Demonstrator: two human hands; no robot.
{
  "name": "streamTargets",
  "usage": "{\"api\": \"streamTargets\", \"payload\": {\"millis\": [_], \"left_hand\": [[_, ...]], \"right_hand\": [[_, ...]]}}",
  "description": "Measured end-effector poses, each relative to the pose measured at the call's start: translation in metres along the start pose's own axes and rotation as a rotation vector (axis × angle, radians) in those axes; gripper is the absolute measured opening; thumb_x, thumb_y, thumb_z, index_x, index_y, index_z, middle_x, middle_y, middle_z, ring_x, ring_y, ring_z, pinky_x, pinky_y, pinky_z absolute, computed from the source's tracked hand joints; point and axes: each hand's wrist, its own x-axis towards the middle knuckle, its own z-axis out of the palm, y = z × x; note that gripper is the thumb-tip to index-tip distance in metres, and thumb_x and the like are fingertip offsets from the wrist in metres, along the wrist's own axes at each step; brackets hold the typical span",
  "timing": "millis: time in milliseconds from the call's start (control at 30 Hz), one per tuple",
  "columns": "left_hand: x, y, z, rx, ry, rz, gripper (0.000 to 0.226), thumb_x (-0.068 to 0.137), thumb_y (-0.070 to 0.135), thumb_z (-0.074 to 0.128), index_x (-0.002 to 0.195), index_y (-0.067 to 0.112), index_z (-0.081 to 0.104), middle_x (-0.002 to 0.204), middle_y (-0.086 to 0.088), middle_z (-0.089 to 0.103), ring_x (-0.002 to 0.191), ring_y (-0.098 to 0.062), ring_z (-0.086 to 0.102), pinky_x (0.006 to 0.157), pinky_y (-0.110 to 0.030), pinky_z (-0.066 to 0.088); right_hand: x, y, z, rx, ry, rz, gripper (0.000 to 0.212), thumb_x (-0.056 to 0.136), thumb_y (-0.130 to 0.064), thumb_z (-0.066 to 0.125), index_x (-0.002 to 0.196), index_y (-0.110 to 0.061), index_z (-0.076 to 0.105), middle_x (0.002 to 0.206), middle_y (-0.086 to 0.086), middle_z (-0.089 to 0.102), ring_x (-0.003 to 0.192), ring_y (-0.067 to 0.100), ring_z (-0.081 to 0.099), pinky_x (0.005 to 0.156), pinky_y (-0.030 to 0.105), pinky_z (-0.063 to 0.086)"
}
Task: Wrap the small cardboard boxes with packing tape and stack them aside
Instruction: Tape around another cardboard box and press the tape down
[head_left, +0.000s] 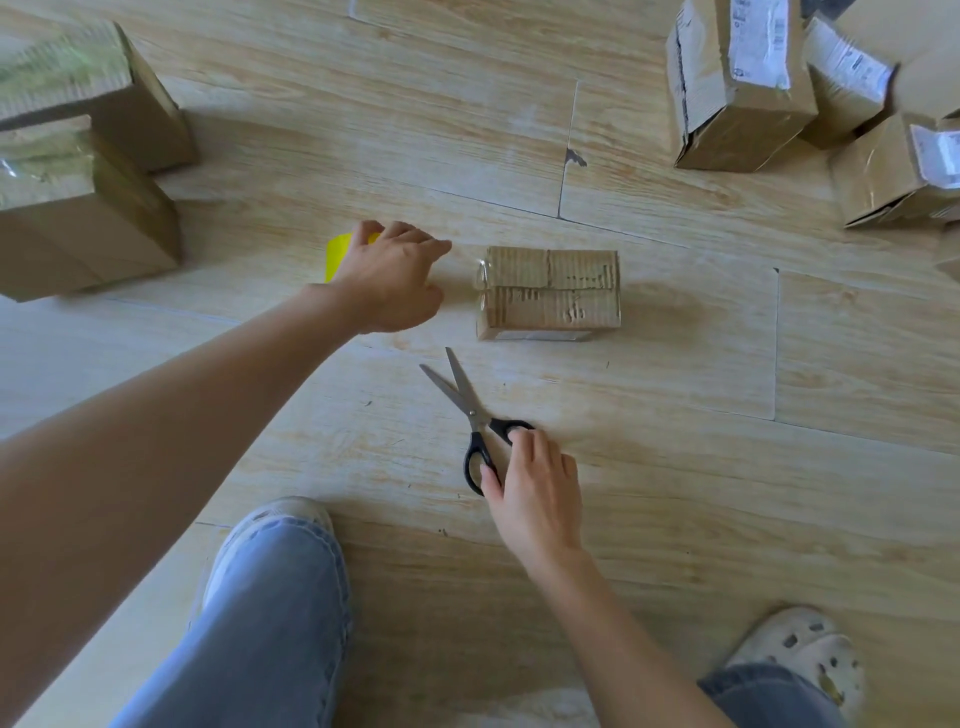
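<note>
Head view: everything lies on a pale wood-plank floor (675, 364), seen from above.
Small box: the small box (550, 291) sits on the floor at the middle of the scene, its long side towards the person, its corrugated top dented. Clear film shines on its left end.
Left hand: the left hand (389, 275) reaches out just left of the small box, fingers curled down over a yellow tape roll (337, 257) and gripping it. The hand hides most of the roll.
Right hand: the right hand (535, 488) is nearer the person and holds the black handles of the scissors (470, 410), thumb on the near loop and a fingertip at the far loop.
Scissors: they lie flat on the floor with the blades spread apart, tips pointing towards the gap between the left hand and the small box.
Left side: two larger boxes (88, 171) stand together, with glossy tape across their tops.
Far right: a cluster of labelled boxes (737, 88), some tilted against one another.
Near edge: a knee in blue jeans (275, 597) on the left, and a pale perforated clog (800, 654) at lower right.
</note>
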Motion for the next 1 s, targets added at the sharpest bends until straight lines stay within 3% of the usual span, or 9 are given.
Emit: {"api": "streamTargets", "payload": {"millis": [100, 200, 300, 433, 533, 700, 833, 933, 1000], "left_hand": [[0.003, -0.003, -0.003, -0.107, -0.001, -0.047, 0.055, 0.089, 0.017, 0.046, 0.144, 0.021, 0.041, 0.148, -0.004, 0.042, 0.139, -0.021, 0.027, 0.108, -0.037, 0.010], [0.006, -0.006, -0.001, -0.130, 0.045, -0.064, 0.045, 0.096, 0.017, 0.039, 0.140, 0.024, 0.046, 0.145, -0.001, 0.047, 0.135, -0.022, 0.033, 0.105, -0.035, 0.014], [0.007, -0.008, 0.002, -0.118, 0.057, -0.071, 0.042, 0.097, 0.020, 0.043, 0.139, 0.025, 0.047, 0.142, 0.000, 0.050, 0.133, -0.022, 0.035, 0.104, -0.034, 0.015], [0.008, -0.008, 0.004, -0.117, 0.053, -0.058, 0.043, 0.096, 0.021, 0.047, 0.139, 0.024, 0.046, 0.141, 0.001, 0.050, 0.133, -0.022, 0.035, 0.104, -0.035, 0.014], [0.009, -0.008, 0.003, -0.105, 0.046, -0.055, 0.044, 0.096, 0.020, 0.048, 0.140, 0.025, 0.045, 0.141, 0.001, 0.050, 0.134, -0.022, 0.034, 0.104, -0.036, 0.015], [0.009, -0.010, 0.004, -0.107, 0.035, -0.054, 0.048, 0.095, 0.018, 0.050, 0.142, 0.024, 0.041, 0.140, 0.002, 0.050, 0.134, -0.021, 0.034, 0.105, -0.037, 0.014], [0.003, -0.009, 0.005, -0.202, 0.101, 0.016, 0.082, 0.092, 0.008, 0.052, 0.152, 0.035, 0.004, 0.123, 0.001, 0.059, 0.123, -0.023, 0.042, 0.101, -0.037, 0.017], [-0.003, -0.008, 0.006, -0.052, 0.152, 0.144, 0.089, 0.095, 0.006, 0.042, 0.141, 0.056, -0.016, 0.102, 0.001, 0.056, 0.112, -0.024, 0.044, 0.091, -0.039, 0.021], [-0.003, -0.007, 0.007, 0.081, 0.146, 0.198, 0.089, 0.096, 0.007, 0.037, 0.131, 0.062, -0.023, 0.107, 0.001, 0.055, 0.114, -0.025, 0.042, 0.091, -0.042, 0.023]], "right_hand": [[0.004, -0.009, -0.002, -0.038, -0.054, 0.064, 0.044, 0.098, -0.040, 0.047, 0.131, -0.011, 0.043, 0.130, 0.002, 0.048, 0.117, 0.017, 0.050, 0.096, 0.028, 0.039], [0.011, -0.016, -0.009, 0.025, -0.097, 0.167, 0.037, 0.098, -0.038, 0.049, 0.121, -0.010, 0.047, 0.116, 0.002, 0.054, 0.103, 0.018, 0.055, 0.079, 0.025, 0.045], [0.008, -0.020, -0.016, 0.441, -0.149, 0.274, 0.026, 0.092, -0.032, 0.061, 0.109, -0.015, 0.051, 0.095, -0.007, 0.060, 0.079, 0.009, 0.059, 0.058, 0.015, 0.041], [0.006, -0.036, -0.030, 1.077, -0.371, 0.315, 0.050, 0.074, -0.053, 0.075, 0.098, -0.016, 0.052, 0.080, -0.007, 0.058, 0.064, 0.000, 0.059, 0.062, 0.015, 0.049], [0.024, -0.053, -0.040, 1.238, -0.446, 0.328, 0.072, 0.063, -0.070, 0.067, 0.098, -0.009, 0.051, 0.078, 0.000, 0.052, 0.054, 0.003, 0.056, 0.065, 0.024, 0.054], [0.059, -0.068, -0.059, 1.382, -0.376, 0.338, 0.063, 0.068, -0.066, 0.065, 0.087, -0.008, 0.050, 0.072, 0.005, 0.051, 0.058, 0.011, 0.052, 0.058, 0.028, 0.052], [0.073, -0.068, -0.065, 1.349, -0.294, 0.369, 0.046, 0.085, -0.050, 0.066, 0.087, -0.005, 0.058, 0.064, 0.002, 0.055, 0.050, 0.009, 0.052, 0.045, 0.023, 0.046], [0.074, -0.065, -0.063, 1.295, -0.257, 0.374, 0.040, 0.089, -0.045, 0.065, 0.074, -0.010, 0.055, 0.056, -0.001, 0.056, 0.049, 0.011, 0.051, 0.041, 0.023, 0.040], [0.073, -0.063, -0.061, 1.276, -0.229, 0.382, 0.037, 0.091, -0.039, 0.065, 0.069, -0.012, 0.053, 0.057, 0.000, 0.058, 0.048, 0.011, 0.050, 0.039, 0.023, 0.036]]}}
